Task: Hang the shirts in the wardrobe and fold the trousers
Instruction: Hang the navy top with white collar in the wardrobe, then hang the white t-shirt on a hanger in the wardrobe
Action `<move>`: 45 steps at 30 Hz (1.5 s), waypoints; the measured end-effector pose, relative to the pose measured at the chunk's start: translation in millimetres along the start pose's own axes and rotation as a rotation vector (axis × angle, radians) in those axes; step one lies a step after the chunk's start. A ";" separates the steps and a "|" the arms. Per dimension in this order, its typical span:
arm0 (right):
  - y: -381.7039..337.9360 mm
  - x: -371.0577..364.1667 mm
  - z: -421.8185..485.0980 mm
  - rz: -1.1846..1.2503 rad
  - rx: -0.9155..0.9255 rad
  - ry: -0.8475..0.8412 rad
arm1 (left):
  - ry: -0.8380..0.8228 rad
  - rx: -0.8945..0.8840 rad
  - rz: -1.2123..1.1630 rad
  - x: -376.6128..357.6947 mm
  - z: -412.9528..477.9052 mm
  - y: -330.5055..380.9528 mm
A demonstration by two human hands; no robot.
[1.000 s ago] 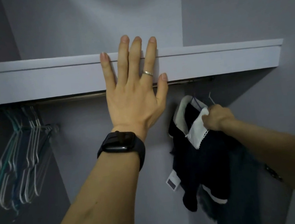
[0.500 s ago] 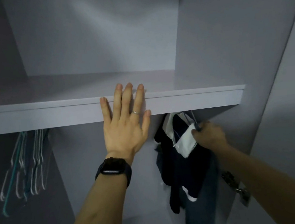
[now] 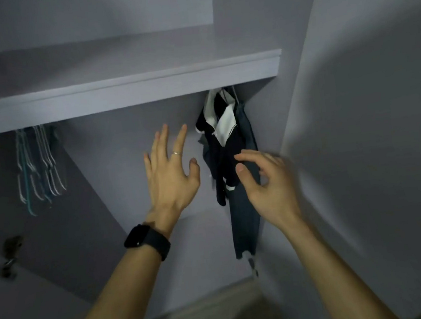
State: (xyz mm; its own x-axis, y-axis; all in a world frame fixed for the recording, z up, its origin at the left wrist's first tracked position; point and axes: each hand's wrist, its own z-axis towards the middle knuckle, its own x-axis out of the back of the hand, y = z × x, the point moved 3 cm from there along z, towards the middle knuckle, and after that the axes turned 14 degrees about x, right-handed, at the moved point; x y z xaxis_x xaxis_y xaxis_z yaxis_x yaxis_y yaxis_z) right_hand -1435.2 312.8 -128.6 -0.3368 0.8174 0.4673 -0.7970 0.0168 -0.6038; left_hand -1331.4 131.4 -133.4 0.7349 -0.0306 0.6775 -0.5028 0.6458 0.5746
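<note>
A dark navy shirt (image 3: 225, 152) with a white collar hangs under the wardrobe shelf (image 3: 123, 90) at the right end of the rail. A blue-grey garment (image 3: 245, 223) hangs right behind it, reaching lower. My left hand (image 3: 170, 171), with a ring and a black watch on the wrist, is in the air below the shelf, fingers spread, holding nothing. My right hand (image 3: 267, 181) is blurred in front of the hanging clothes, fingers loosely curled and apart, gripping nothing.
Several bare wire hangers (image 3: 38, 165) hang in a bunch at the left end of the rail. A wardrobe door with a hinge (image 3: 8, 257) stands open at the left. The wardrobe's right side wall (image 3: 356, 116) is close to my right arm.
My left hand has come off the shelf edge and dropped lower. My right hand has let go of the shirt's collar and pulled back; the shirt now hangs on its own.
</note>
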 end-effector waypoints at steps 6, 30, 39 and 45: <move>22.8 -0.5 -84.5 -0.206 -0.101 -0.014 | -0.342 -0.015 -0.029 -61.5 -91.7 -39.1; -148.9 93.0 -550.5 -0.869 -1.428 0.761 | -1.491 -1.288 -0.131 -113.5 -472.9 135.4; -190.0 165.8 -710.3 -0.734 -1.684 1.010 | -1.598 -1.565 0.030 -107.1 -651.5 198.3; -156.7 233.1 -831.0 -0.610 -1.801 0.976 | -1.673 -1.549 0.233 -151.4 -771.0 218.3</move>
State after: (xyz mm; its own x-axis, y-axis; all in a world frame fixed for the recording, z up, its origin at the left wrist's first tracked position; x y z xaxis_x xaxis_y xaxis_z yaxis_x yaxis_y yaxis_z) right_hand -972.1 979.2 -461.7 0.4847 0.4482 0.7511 0.7472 0.2343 -0.6219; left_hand -1201.6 865.2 -464.5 -0.5754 0.2443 0.7806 0.7203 0.6034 0.3421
